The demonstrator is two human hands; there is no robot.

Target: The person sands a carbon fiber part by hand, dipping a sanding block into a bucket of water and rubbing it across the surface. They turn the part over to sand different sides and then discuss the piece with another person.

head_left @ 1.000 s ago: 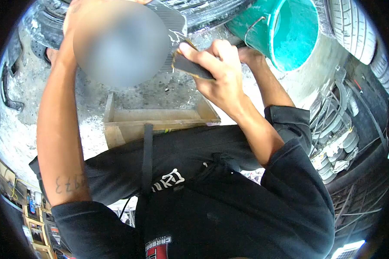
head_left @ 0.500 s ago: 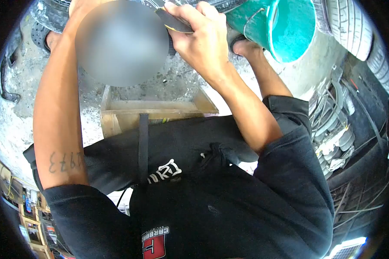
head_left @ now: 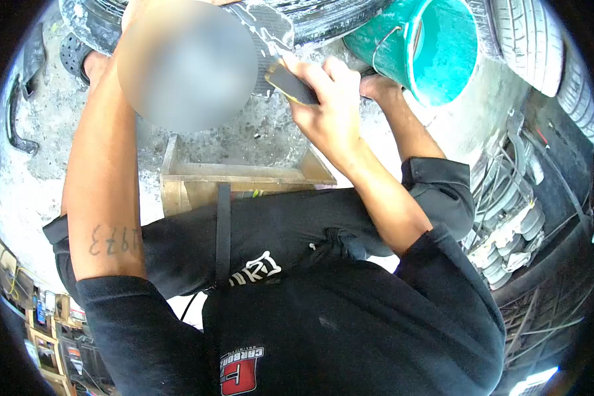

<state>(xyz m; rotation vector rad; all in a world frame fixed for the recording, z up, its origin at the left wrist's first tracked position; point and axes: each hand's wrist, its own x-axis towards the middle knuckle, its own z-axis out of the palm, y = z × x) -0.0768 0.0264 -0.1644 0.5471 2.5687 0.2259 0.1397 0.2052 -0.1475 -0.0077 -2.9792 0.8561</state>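
A: Near end first?
B: Black shirt (head_left: pixel 323 330) and dark trousers (head_left: pixel 270 224) fill the bottom; wooden box (head_left: pixel 244 178) just past the knees, on wet concrete floor (head_left: pixel 20 171).
A: Right hand?
B: Right hand (head_left: pixel 330 109) closed around a dark sanding block (head_left: pixel 290 84); fingers wrapped over it; block edge touches a grey rubber flap (head_left: pixel 265 25), which lies against the tyre (head_left: pixel 323 16) at the top.
A: Left hand?
B: Left forearm (head_left: pixel 102 178) runs upward; hand mostly hidden behind the blurred patch; grip cannot be told.
A: Further out?
B: Teal bucket (head_left: pixel 435 46) just beside the right hand; another tyre (head_left: pixel 534 39) beyond it.
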